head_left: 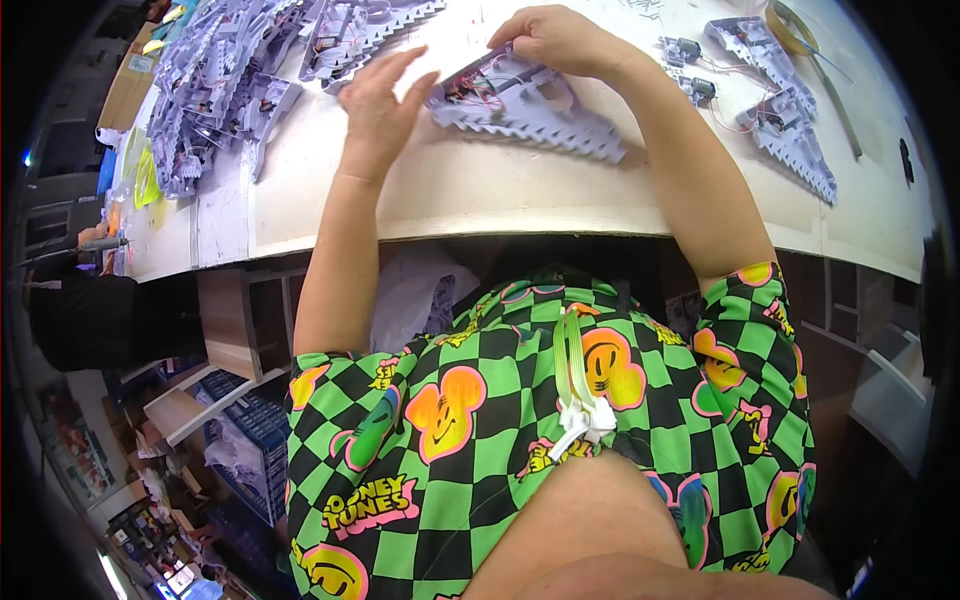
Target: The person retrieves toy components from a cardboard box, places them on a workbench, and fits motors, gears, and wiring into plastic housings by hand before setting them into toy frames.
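In front of me on the table lies a grey toothed plastic shell (pixel 535 118), its saw-like edge toward me. Red wires and dark small parts show inside its upper left end. My left hand (pixel 382 108) is just left of the shell, fingers and thumb spread, holding nothing. My right hand (pixel 560 38) reaches over the shell's far side. Its fingers are curled and pinch at the shell's far edge; the fingertips are partly hidden.
A heap of similar grey toothed shells (pixel 215 85) covers the table's left. Another wired shell (pixel 350 40) lies behind my left hand. At the right are small motors (pixel 700 90) on wires, more toothed shells (pixel 790 140) and a tape roll (pixel 790 28). The table's front edge (pixel 450 236) curves before me.
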{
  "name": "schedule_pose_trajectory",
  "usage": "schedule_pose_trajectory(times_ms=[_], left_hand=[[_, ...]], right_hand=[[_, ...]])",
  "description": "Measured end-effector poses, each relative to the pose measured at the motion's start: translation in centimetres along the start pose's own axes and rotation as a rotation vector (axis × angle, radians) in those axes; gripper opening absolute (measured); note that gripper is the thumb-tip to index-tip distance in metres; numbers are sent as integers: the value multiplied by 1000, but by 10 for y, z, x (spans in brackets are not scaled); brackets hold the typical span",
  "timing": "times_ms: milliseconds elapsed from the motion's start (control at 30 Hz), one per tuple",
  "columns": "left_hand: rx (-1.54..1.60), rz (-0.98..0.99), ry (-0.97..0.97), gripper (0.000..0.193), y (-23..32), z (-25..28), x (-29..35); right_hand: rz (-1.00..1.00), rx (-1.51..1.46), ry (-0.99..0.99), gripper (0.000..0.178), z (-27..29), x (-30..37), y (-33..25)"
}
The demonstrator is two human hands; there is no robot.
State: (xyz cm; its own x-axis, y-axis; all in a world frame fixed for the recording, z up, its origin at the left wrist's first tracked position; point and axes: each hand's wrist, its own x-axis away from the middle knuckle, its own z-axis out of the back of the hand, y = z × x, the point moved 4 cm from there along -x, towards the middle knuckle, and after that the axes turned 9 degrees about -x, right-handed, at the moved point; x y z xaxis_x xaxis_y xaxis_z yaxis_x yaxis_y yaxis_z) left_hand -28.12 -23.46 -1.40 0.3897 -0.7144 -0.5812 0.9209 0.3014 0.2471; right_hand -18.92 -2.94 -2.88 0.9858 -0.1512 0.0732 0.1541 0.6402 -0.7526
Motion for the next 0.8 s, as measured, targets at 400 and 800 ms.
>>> schedule_pose_trajectory(times_ms=[400,800], left_hand=[[56,354,-189,29,59,4,45],[57,291,-140,31,72,4,55]], right_hand=[[483,98,168,27,16,34,-61],[600,550,54,8,-17,37,-62]])
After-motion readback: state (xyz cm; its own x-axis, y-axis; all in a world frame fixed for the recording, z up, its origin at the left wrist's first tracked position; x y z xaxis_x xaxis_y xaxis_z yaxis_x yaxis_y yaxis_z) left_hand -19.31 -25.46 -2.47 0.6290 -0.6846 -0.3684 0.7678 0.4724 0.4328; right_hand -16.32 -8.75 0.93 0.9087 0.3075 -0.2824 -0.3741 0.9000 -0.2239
